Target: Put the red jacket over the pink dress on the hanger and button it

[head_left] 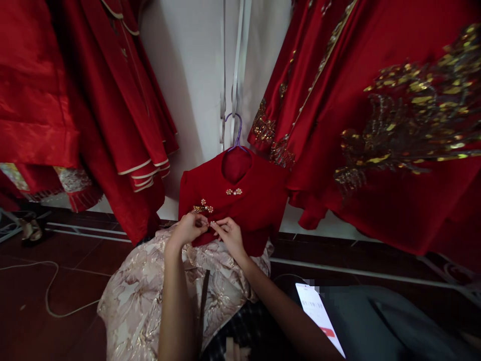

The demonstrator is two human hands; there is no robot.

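Observation:
A small red jacket [244,200] hangs on a purple hanger [236,131] low against the white wall. It has pearl and gold clasps [233,191] down its front. My left hand [190,228] and my right hand [227,233] meet at the jacket's lower front, fingers pinched together on a clasp [210,224] there. The two hands almost touch. Below them a pale pink and gold brocade fabric [150,296] spreads over my lap and the floor.
Long red garments hang at the left [93,100]. A red gown with gold embroidery [394,125] hangs at the right. A lit phone screen [319,313] lies on grey cloth at the lower right. A white cord [48,291] runs over the dark red floor.

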